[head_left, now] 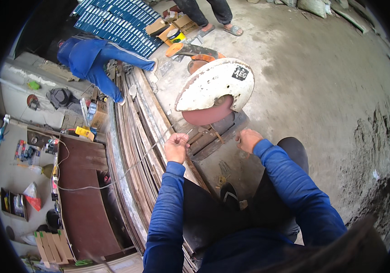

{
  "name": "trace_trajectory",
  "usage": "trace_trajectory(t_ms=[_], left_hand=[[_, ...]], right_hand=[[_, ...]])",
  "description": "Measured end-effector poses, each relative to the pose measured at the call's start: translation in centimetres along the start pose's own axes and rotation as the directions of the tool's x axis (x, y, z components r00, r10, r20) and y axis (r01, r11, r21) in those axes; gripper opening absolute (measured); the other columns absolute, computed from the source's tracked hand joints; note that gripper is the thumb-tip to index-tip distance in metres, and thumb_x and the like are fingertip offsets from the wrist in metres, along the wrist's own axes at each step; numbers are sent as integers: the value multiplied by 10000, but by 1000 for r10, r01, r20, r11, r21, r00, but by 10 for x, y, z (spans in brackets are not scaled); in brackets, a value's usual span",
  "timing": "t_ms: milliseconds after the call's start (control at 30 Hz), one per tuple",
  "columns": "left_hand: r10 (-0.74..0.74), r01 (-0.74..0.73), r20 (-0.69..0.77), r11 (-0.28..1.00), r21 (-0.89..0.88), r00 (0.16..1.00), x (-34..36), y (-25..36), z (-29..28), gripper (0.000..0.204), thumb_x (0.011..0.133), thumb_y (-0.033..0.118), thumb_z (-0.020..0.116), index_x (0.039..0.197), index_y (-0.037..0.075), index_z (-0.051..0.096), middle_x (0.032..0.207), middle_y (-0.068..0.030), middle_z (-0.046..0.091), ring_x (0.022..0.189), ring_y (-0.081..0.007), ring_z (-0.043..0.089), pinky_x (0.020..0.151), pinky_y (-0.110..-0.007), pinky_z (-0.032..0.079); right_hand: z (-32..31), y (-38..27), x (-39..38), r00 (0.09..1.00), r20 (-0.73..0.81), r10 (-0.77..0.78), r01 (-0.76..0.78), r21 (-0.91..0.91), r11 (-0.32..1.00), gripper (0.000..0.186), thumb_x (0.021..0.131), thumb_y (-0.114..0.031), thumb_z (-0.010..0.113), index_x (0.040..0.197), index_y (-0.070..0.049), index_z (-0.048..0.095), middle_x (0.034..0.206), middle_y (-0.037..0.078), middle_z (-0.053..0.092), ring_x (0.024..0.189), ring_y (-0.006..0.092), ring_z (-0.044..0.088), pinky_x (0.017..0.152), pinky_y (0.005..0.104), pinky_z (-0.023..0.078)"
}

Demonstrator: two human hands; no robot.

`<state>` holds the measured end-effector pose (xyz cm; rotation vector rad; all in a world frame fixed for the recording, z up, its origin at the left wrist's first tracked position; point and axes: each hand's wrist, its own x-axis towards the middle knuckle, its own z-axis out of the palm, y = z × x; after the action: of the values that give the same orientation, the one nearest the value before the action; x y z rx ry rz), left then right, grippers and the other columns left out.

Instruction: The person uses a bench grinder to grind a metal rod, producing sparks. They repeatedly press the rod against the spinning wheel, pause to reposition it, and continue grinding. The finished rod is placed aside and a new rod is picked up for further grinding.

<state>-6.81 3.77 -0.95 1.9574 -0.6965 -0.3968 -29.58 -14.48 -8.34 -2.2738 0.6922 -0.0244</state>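
Observation:
In front of me stands a cut-off saw with a chipped white guard, a reddish-brown cutting disc and an orange and black handle. My left hand is closed in a pinch just left of the saw's base. A thin pale sliver shows by its fingertips, too small to name. Right of the base, my right hand has its fingers curled together; whatever they may hold is hidden. Both hands are below the disc and apart from it.
Long metal bars lie along my left, crossed by a grey cable. A brown tabletop stands beyond. A person in blue bends over at the far left. Another person's legs are near cardboard boxes and stacked blue boxes.

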Motion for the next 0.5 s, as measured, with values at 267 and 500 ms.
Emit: trace_trajectory(t_ms=[267,500], left_hand=[[283,-232,-81,893,385,956,42,-39,19,67,811,65,738,844,21,700,785,-134,679,721,-258,661,693,-354,507],[311,-228,-145,880,416,939,43,-49,33,79,793,57,737,838,17,686,822,-150,660,771,-325,643,730,-397,497]], right_hand=[[-5,14,-1,991,-31,129,-129,-5,992,292,754,-179,671,1031,-93,703,1002,159,706,980,332,670,850,414,535],[0,22,2,988,-23,153,-154,-32,988,319,760,-199,686,1063,-103,715,1016,163,706,975,326,676,860,405,534]])
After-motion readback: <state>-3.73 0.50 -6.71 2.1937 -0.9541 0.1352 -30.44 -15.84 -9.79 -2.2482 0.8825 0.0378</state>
